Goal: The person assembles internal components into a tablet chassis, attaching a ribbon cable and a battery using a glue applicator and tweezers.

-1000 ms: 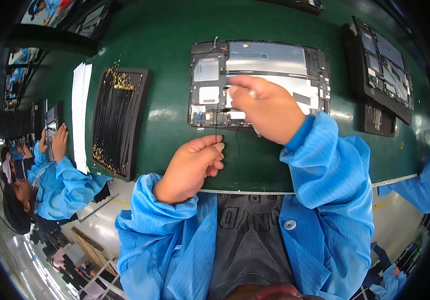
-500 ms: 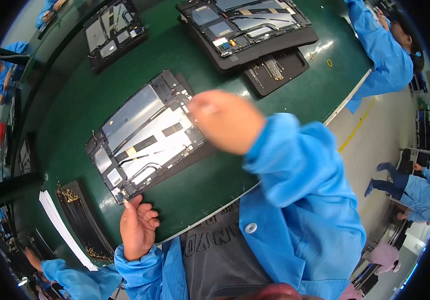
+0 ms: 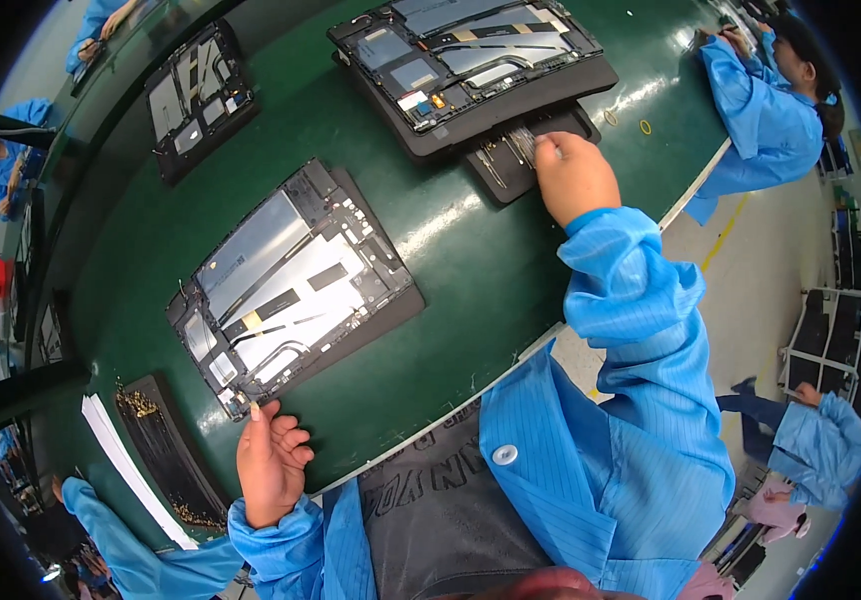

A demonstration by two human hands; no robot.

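Observation:
On the green bench lies an opened tablet [image 3: 296,290], its silver battery plates, black cables and circuit boards exposed, resting at a slant on a dark pad. At its near-left corner is my left hand [image 3: 273,462], thumb and index fingertip on the edge and the other fingers loosely curled. My right hand [image 3: 576,180] reaches over a black tray [image 3: 506,180] of thin, pale and gold strip-like parts, its thumb and fingers pinched together at them. Whatever sits between those fingertips is hidden.
Beyond the tray, another opened tablet [image 3: 471,55] tops a stack of black pads, and a third opened tablet [image 3: 201,90] lies far left. A long black tray [image 3: 173,455] with small gold parts stands left, beside white strips [image 3: 131,470]. A co-worker's blue sleeve [image 3: 751,120] is at right.
My right hand has moved from the tablet's right edge over to the tray of thin parts. My left hand stays at the tablet's corner. The view has shifted slightly.

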